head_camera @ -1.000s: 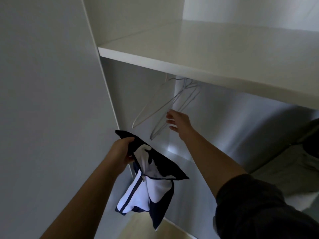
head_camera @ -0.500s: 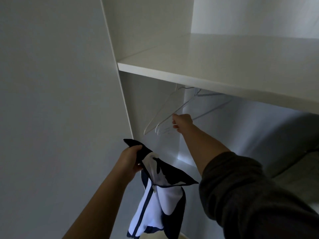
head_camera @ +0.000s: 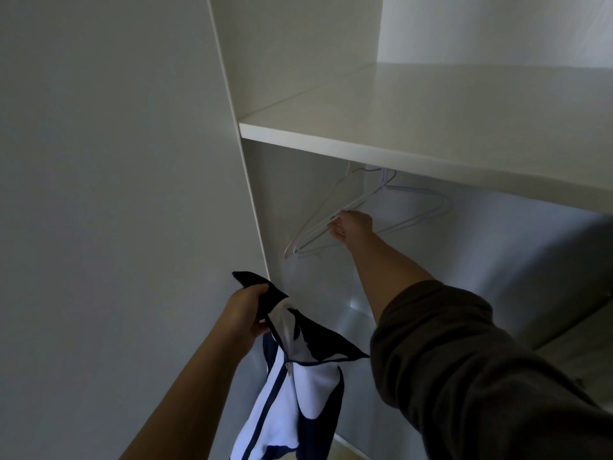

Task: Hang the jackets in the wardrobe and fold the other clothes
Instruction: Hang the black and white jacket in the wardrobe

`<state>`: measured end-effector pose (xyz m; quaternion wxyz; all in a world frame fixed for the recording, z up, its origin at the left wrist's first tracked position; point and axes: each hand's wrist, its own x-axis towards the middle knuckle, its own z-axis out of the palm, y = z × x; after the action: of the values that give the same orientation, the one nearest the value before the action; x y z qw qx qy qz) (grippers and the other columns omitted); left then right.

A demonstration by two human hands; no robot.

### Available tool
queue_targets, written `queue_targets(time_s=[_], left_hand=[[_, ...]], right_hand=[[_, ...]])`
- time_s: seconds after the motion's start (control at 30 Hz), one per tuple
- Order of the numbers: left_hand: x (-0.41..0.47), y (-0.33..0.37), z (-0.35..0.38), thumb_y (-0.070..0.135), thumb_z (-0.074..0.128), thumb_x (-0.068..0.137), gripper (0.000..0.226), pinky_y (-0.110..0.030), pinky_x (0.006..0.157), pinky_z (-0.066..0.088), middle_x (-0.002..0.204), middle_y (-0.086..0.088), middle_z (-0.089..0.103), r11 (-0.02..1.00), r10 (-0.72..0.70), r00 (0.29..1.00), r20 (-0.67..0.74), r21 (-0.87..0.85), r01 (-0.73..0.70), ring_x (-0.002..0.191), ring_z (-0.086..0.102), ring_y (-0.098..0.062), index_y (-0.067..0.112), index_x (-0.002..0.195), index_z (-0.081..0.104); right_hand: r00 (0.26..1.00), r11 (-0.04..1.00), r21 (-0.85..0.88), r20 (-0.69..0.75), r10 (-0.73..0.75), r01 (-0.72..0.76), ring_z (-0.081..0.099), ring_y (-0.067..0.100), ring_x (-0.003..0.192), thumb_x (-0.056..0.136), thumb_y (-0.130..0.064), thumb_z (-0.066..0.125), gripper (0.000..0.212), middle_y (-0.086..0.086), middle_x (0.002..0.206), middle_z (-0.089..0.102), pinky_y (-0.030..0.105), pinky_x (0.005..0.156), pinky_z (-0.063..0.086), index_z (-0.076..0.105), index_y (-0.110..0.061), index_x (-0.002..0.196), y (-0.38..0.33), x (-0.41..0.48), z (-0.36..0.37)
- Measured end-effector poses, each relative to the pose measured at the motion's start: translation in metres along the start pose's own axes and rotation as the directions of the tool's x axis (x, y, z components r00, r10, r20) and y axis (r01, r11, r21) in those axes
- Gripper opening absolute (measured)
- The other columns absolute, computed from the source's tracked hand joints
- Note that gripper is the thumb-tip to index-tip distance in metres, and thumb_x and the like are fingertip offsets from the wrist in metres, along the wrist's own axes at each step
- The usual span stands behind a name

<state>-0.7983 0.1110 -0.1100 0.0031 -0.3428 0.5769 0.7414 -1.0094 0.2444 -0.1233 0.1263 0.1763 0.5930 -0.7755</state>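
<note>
1 white-and-navy jacket (head_camera: 298,393) hangs from left hand (head_camera: 247,310), fingers clenched on its dark collar; long axis vertical, collar up, before the wardrobe (head_camera: 298,44) opening. Right hand (head_camera: 351,225) fingers curl round wire hangers (head_camera: 313,238), seemingly 3, under 1 shelf (head_camera: 398,151).

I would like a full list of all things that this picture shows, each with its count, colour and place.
jacket: one, navy and white with a zip, hanging from the left hand, lower centre
hangers: at least two, pale wire, under the shelf
shelf: one, white, upper right
wardrobe side panel: one, white, centre
wall: one, grey-white, left
floor: one strip, pale, bottom edge
sleeve: one, dark, on the right arm
left hand: one, grips the jacket collar
right hand: one, grips the hangers
</note>
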Motion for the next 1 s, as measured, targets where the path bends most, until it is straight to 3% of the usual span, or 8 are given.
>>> queue_targets(time_s=[0.07, 0.17, 0.23, 0.37, 0.57, 0.73, 0.87, 1.0], left_hand=[[0.000, 0.000, -0.002, 0.008, 0.044, 0.096, 0.016, -0.035, 0.065, 0.047, 0.081, -0.014, 0.061, 1.000, -0.001, 1.000, 0.006, -0.001, 0.001, 0.074, 0.057, -0.024, 0.003, 0.088, 0.057], [-0.001, 0.000, -0.003, 0.008, 0.045, 0.096, 0.013, -0.034, 0.063, 0.046, 0.081, -0.013, 0.060, 1.000, 0.004, 1.000, 0.023, -0.015, -0.004, 0.074, 0.056, -0.023, 0.001, 0.096, 0.056], [-0.001, 0.000, -0.003, 0.008, 0.045, 0.096, 0.015, -0.034, 0.062, 0.045, 0.082, -0.013, 0.059, 1.000, 0.011, 0.999, 0.040, -0.028, -0.010, 0.075, 0.056, -0.023, -0.001, 0.104, 0.054], [0.000, -0.003, 0.000, 0.009, 0.045, 0.097, 0.022, -0.035, 0.063, 0.046, 0.086, -0.014, 0.060, 1.000, 0.001, 0.996, 0.089, -0.030, 0.001, 0.077, 0.057, -0.024, -0.002, 0.114, 0.052], [-0.008, -0.003, 0.019, 0.011, 0.046, 0.097, 0.018, -0.033, 0.061, 0.045, 0.086, -0.013, 0.058, 1.000, -0.011, 0.982, 0.187, -0.010, 0.013, 0.076, 0.056, -0.024, 0.000, 0.111, 0.049], [-0.019, -0.004, 0.025, 0.010, 0.045, 0.097, 0.017, -0.033, 0.061, 0.045, 0.085, -0.013, 0.059, 1.000, 0.015, 0.960, 0.279, 0.019, -0.021, 0.076, 0.056, -0.024, 0.000, 0.110, 0.050], [-0.030, -0.008, 0.025, 0.010, 0.045, 0.098, 0.016, -0.033, 0.062, 0.045, 0.084, -0.013, 0.059, 0.998, 0.020, 0.939, 0.342, 0.043, -0.037, 0.075, 0.057, -0.023, 0.001, 0.110, 0.050], [-0.038, -0.017, 0.028, 0.011, 0.044, 0.098, 0.017, -0.033, 0.064, 0.047, 0.085, -0.012, 0.059, 0.993, -0.004, 0.911, 0.412, 0.112, -0.047, 0.076, 0.056, -0.023, 0.002, 0.110, 0.050]], right_hand=[[1.000, 0.999, -0.031, -0.011, -0.023, 0.023, 0.056, 0.013, 0.033, 0.093, 0.000, 0.051, 0.022, 0.006, 0.042, 0.057, 0.022, 0.035, 0.049, 0.052, -0.003, 0.071, 0.003, -0.005, -0.003], [0.997, 0.994, -0.091, -0.041, -0.065, 0.061, 0.055, 0.019, 0.045, 0.092, 0.000, 0.047, 0.018, 0.011, 0.058, 0.055, 0.025, 0.041, 0.051, 0.053, -0.001, 0.075, 0.010, -0.012, -0.015], [0.993, 0.991, -0.107, -0.075, -0.091, 0.082, 0.049, 0.018, 0.047, 0.095, -0.001, 0.042, 0.013, 0.011, 0.063, 0.048, 0.022, 0.039, 0.046, 0.054, -0.001, 0.090, 0.012, -0.016, -0.027], [0.971, 0.952, -0.275, -0.157, -0.181, 0.133, 0.040, 0.012, 0.055, 0.097, -0.008, 0.039, 0.033, 0.001, 0.067, 0.042, 0.024, 0.052, 0.038, 0.055, 0.005, 0.124, 0.001, -0.028, -0.056], [0.944, 0.990, -0.110, -0.307, -0.118, 0.088, 0.036, 0.016, 0.050, 0.097, -0.004, 0.045, 0.028, 0.007, 0.063, 0.043, 0.014, 0.027, 0.027, 0.059, 0.007, 0.118, -0.031, -0.062, -0.096], [0.928, 0.985, -0.021, -0.331, -0.169, 0.172, 0.036, 0.007, 0.023, 0.097, 0.002, 0.035, 0.032, 0.005, 0.062, 0.040, 0.010, 0.027, 0.022, 0.055, 0.005, 0.122, -0.029, -0.104, -0.124], [0.922, 0.985, 0.000, -0.353, -0.162, 0.174, 0.030, 0.006, 0.024, 0.096, -0.003, 0.039, 0.020, 0.003, 0.058, 0.036, 0.012, 0.031, 0.022, 0.056, -0.010, 0.089, 0.000, -0.146, -0.149], [0.902, 0.970, -0.124, -0.359, -0.241, 0.209, 0.030, 0.007, 0.037, 0.095, -0.023, 0.052, 0.034, -0.002, 0.053, 0.033, 0.020, 0.040, 0.026, 0.041, -0.019, 0.063, 0.070, -0.207, -0.182]])
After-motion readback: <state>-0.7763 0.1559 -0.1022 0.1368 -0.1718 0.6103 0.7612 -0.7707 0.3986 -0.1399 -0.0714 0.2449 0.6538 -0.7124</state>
